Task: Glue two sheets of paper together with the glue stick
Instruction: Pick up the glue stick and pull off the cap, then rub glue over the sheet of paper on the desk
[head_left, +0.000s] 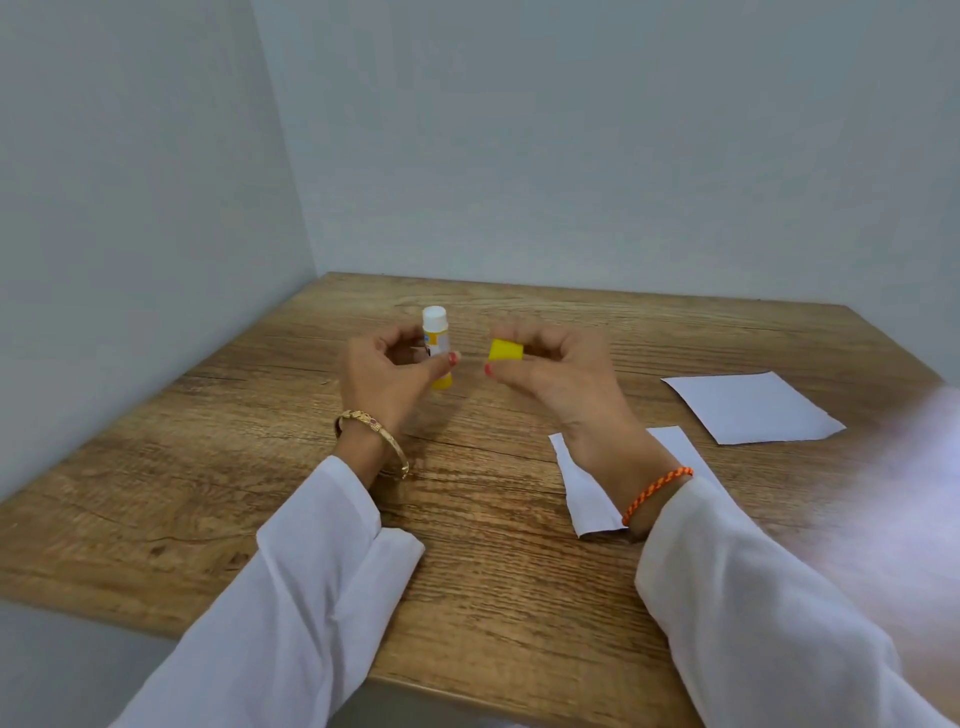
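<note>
Head view. Left hand (387, 371) grips the glue stick (436, 343) upright above the table (260, 467), thumb across the front of the barrel, fingers curled behind it. Stick is uncapped: white glue end up, yellow base showing below the thumb. Right hand (556, 374) pinches the yellow cap (505, 351) between thumb and fingers, just beside the stick but not touching it. Both hands raised off the wood, near each other at table centre.

Two white sheets lie flat on the table, right of the hands. Near sheet (587, 493) sits under the right wrist, partly hidden by it. Far sheet (753, 408) lies further right and back, apart from the near one; no overlap between them.

Gold bangle (374, 431) on the left wrist, orange braided band (657, 491) on the right wrist. White sleeves (311, 571) on both arms. Table stands in a corner of pale walls (156, 208). Blurred pale patch at the right edge; cannot tell what it is.
</note>
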